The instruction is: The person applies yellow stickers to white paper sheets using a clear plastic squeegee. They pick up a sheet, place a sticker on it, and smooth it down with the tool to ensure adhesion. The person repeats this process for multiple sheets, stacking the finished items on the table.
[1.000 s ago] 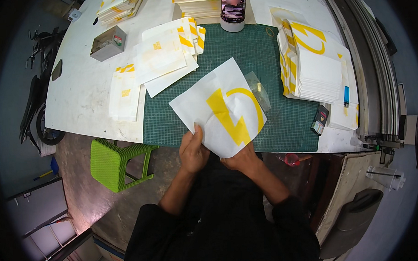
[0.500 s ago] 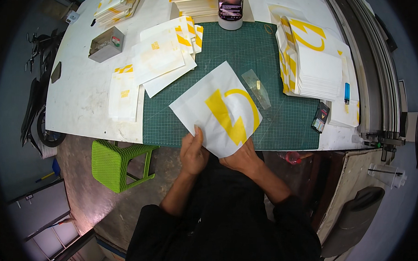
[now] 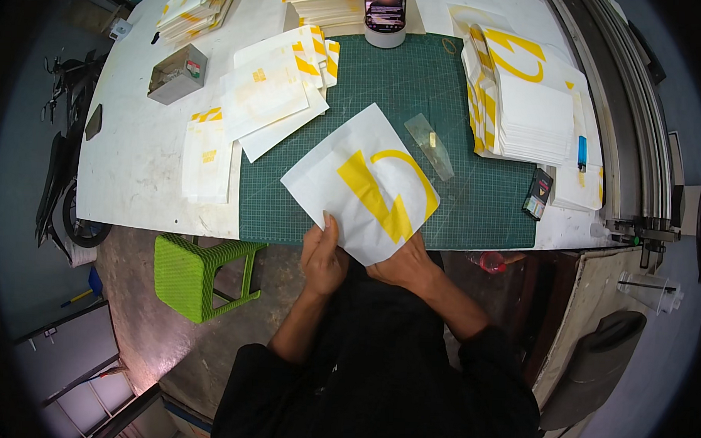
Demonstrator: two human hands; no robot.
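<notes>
A flat white paper bag [image 3: 321, 179] with a bold yellow print is held cornerwise over the front of the green cutting mat [image 3: 489, 216]. My left hand [image 3: 324, 257] pinches its lower left edge, thumb on top and fingers beneath. Along the lower right edge, my right hand [image 3: 407, 263] grips from below, its fingers mostly hidden behind the paper. Just beyond the bag's right side, a clear plastic strip [image 3: 430, 147] lies on the mat.
Loose white-and-yellow paper bags [image 3: 266, 96] overlap at left, near a grey open box [image 3: 176, 75]. A thick bag stack [image 3: 528, 109], blue lighter [image 3: 582, 154] and black small box [image 3: 537, 195] sit right. A phone [image 3: 385, 12] stands behind; a green stool [image 3: 186, 279] is below left.
The paper bag has shifted a little to the left and its surface has tilted slightly. Both hands keep their grip in nearly the same place.
</notes>
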